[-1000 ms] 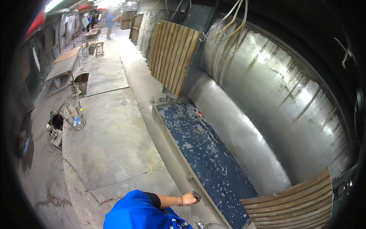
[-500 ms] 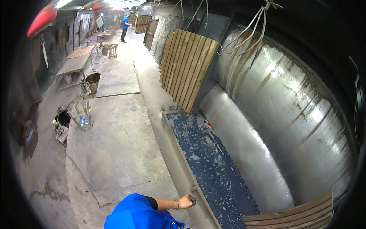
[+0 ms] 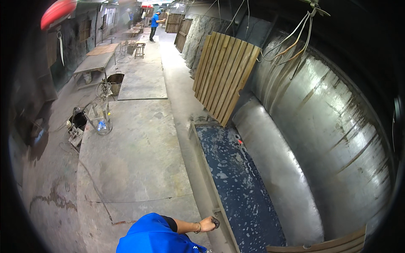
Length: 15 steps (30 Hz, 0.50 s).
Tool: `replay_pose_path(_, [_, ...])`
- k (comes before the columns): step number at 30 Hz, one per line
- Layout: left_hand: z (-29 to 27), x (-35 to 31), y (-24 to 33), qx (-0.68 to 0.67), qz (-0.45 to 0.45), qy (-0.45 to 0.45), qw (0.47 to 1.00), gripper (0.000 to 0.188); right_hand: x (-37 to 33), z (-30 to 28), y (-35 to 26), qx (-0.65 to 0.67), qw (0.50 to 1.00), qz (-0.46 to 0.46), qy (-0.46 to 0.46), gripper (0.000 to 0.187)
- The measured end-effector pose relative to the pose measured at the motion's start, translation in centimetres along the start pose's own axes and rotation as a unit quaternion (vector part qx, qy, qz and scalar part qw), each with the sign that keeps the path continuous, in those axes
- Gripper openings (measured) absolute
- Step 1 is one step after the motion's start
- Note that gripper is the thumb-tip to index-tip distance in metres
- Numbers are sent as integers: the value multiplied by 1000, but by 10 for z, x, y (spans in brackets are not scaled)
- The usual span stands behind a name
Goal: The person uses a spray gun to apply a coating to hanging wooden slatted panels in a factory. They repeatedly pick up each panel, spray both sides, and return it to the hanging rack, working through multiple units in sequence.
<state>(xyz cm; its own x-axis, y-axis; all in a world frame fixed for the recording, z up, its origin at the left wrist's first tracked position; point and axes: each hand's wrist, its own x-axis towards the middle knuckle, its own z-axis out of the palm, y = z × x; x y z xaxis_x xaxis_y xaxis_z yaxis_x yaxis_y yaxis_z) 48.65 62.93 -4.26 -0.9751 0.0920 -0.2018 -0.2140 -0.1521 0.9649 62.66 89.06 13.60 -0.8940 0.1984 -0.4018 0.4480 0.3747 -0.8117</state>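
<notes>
Hanging with its darkened fingers curled, the left hand [image 3: 207, 224] is the nearer grip; how tightly it closes, or on what, I cannot tell. The right hand is out of view. Just rightward lies the trough [image 3: 206, 168] of foam-flecked dark liquid [image 3: 242, 198], its long axis running ahead and slightly left, toward a slatted wooden panel [image 3: 223, 76].

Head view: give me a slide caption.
Left hand curled beside a long trough of dark blue, pale-flecked liquid.
</notes>
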Motion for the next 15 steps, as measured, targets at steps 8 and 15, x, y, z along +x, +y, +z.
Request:
replay_pose_path(8, [-6, -2, 20, 79, 24, -4, 997, 8, 13, -1, -2, -16, 1000, 8, -3, 49])
replay_pose_path(15, [-21, 7, 38, 135, 35, 3, 990, 6, 30, 7, 9, -2, 999, 26, 36, 52])
